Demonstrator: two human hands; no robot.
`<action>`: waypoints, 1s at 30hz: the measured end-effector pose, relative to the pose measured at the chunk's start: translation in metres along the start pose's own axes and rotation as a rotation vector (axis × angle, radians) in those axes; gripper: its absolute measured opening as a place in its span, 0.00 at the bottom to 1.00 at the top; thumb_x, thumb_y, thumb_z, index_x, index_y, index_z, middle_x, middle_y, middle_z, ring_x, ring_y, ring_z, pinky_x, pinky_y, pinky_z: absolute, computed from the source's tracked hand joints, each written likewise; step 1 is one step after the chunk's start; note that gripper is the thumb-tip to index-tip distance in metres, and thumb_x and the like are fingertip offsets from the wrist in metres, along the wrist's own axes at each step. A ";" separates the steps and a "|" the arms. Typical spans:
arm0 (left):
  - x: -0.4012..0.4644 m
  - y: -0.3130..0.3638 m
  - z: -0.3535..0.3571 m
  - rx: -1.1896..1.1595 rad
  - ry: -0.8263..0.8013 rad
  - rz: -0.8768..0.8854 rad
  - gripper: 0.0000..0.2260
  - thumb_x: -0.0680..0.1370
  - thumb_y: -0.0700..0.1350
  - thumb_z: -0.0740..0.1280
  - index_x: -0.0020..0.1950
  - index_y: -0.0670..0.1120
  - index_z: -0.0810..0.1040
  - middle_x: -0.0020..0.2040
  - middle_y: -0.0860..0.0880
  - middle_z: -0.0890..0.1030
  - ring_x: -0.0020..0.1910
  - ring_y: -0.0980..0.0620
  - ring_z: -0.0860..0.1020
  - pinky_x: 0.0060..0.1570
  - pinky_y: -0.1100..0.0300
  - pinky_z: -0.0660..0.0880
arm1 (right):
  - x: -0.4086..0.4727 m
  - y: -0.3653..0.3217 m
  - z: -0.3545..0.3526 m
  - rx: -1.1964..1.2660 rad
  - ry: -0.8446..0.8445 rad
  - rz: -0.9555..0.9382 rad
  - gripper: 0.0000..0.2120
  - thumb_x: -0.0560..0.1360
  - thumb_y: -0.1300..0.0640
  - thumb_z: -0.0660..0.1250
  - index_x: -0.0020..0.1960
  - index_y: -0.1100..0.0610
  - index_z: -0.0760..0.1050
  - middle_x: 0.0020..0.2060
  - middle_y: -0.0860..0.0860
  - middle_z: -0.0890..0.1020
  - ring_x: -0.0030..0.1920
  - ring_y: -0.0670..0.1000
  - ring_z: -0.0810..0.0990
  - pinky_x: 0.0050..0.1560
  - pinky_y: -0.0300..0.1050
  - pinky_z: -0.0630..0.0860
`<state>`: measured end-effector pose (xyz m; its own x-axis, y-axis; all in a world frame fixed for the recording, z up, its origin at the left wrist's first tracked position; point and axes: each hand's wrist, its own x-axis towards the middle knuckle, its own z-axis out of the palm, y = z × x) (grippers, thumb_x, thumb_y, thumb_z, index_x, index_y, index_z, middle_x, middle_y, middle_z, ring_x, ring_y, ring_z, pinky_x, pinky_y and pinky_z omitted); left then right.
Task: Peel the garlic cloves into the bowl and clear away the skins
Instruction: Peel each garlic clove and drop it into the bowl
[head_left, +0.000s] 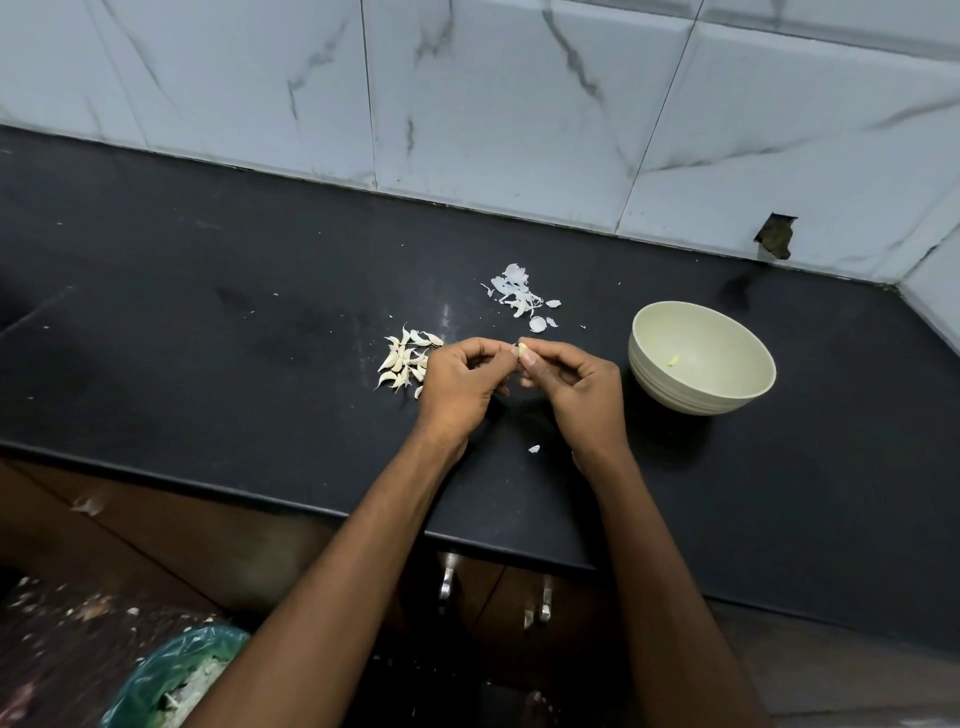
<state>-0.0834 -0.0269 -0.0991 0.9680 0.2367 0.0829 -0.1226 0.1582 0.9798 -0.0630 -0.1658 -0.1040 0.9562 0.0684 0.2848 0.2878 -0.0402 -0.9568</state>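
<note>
Two hands are meeting over the black tabletop (260, 291). The left hand (457, 379) and the right hand (576, 384) are both curling their fingers around one small garlic clove (523, 347), which is peeking out between the fingertips. The right hand is pinching it with the thumb on top. The left hand's fingers are bending in toward it too, touching it from the other side. Most of the clove is hiding behind the fingers.

A pile of garlic cloves (405, 361) is lying on the tabletop just beside the left hand, and the hand is covering its right edge. These cloves are looking whitish and pointy.

A heap of thin white skins (519, 296) is sitting farther back, behind the hands. One small bit of skin (534, 448) is lying alone near the right wrist.

A pale green bowl (748, 384) is standing upright to the right of the hands, near but not touching. One small yellowish piece (673, 360) is lying inside it.

A bin with a green bag (171, 675) is showing at the bottom left, below the tabletop edge.
</note>
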 end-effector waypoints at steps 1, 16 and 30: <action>0.000 0.000 0.000 0.006 -0.003 0.000 0.05 0.79 0.35 0.72 0.44 0.42 0.85 0.31 0.54 0.81 0.30 0.58 0.75 0.35 0.64 0.74 | 0.000 -0.001 0.000 0.018 0.001 0.011 0.10 0.79 0.65 0.73 0.60 0.62 0.84 0.48 0.55 0.88 0.45 0.49 0.87 0.49 0.43 0.84; 0.001 -0.001 0.000 0.019 -0.029 -0.009 0.06 0.79 0.36 0.71 0.43 0.44 0.84 0.32 0.54 0.81 0.31 0.56 0.72 0.34 0.62 0.70 | 0.001 -0.005 0.002 0.136 0.038 0.104 0.07 0.80 0.69 0.68 0.55 0.68 0.83 0.38 0.55 0.86 0.38 0.46 0.83 0.43 0.39 0.83; 0.003 -0.002 -0.003 -0.068 -0.039 0.011 0.05 0.79 0.39 0.74 0.50 0.37 0.86 0.38 0.47 0.85 0.31 0.57 0.72 0.34 0.62 0.72 | -0.002 -0.007 0.000 0.144 -0.005 0.040 0.10 0.80 0.66 0.70 0.60 0.65 0.83 0.48 0.54 0.89 0.50 0.50 0.87 0.50 0.42 0.83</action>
<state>-0.0807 -0.0239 -0.1016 0.9741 0.2016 0.1023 -0.1470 0.2209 0.9642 -0.0672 -0.1658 -0.0976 0.9662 0.0749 0.2467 0.2388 0.1007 -0.9658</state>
